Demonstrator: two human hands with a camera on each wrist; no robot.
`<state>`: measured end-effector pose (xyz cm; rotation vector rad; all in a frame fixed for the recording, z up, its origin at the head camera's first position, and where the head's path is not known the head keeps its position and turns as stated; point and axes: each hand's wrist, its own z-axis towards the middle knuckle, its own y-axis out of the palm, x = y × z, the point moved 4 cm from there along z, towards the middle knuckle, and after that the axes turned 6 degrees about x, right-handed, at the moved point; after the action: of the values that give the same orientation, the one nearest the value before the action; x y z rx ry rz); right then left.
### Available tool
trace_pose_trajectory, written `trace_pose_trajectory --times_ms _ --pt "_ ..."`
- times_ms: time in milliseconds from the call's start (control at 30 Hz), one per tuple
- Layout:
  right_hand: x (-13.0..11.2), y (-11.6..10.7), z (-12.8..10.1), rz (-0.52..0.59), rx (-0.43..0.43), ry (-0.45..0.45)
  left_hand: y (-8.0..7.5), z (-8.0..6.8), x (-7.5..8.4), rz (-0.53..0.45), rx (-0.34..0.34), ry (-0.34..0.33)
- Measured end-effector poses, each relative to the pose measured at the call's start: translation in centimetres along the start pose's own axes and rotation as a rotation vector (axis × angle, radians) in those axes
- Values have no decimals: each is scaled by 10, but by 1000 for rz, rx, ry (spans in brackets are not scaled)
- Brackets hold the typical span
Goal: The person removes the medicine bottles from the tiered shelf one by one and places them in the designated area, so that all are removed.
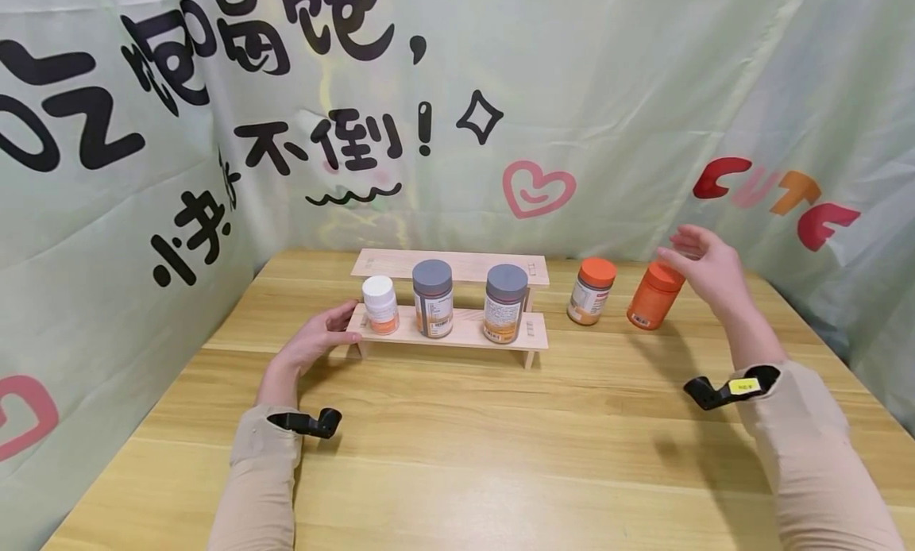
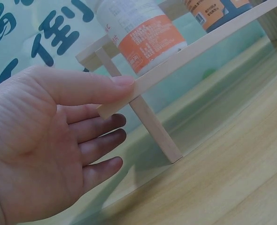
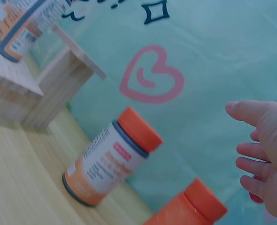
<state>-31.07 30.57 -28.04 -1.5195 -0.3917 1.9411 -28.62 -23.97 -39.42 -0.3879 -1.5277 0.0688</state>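
Observation:
A two-tier wooden shelf (image 1: 457,329) stands on the table. My left hand (image 1: 314,339) holds the left end of its lower tier. In the left wrist view, the thumb (image 2: 96,87) lies on the board's front edge, with the other fingers round the end. On the lower tier stand a white bottle (image 1: 380,305) and two grey-lidded bottles, one in the middle (image 1: 433,298) and one at the right (image 1: 504,305). My right hand (image 1: 708,269) is beside the lid of an all-orange bottle (image 1: 654,297), fingers loosely bent and holding nothing. An orange-lidded bottle (image 1: 591,293) with a white label stands left of it.
The wooden table (image 1: 457,456) extends in front of the shelf. A pale printed curtain (image 1: 615,98) hangs behind the table and along both sides. The shelf's upper tier (image 1: 450,265) is at the back, close to the curtain.

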Motion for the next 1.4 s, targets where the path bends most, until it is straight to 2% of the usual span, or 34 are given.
trace_pose_trajectory --times_ms 733,1400 --pt "-74 53 -16 154 -222 -123 1 0 0 -7 -9 -16" --pt "-88 111 -35 276 -377 -205 -1 1 1 9 1 -16"
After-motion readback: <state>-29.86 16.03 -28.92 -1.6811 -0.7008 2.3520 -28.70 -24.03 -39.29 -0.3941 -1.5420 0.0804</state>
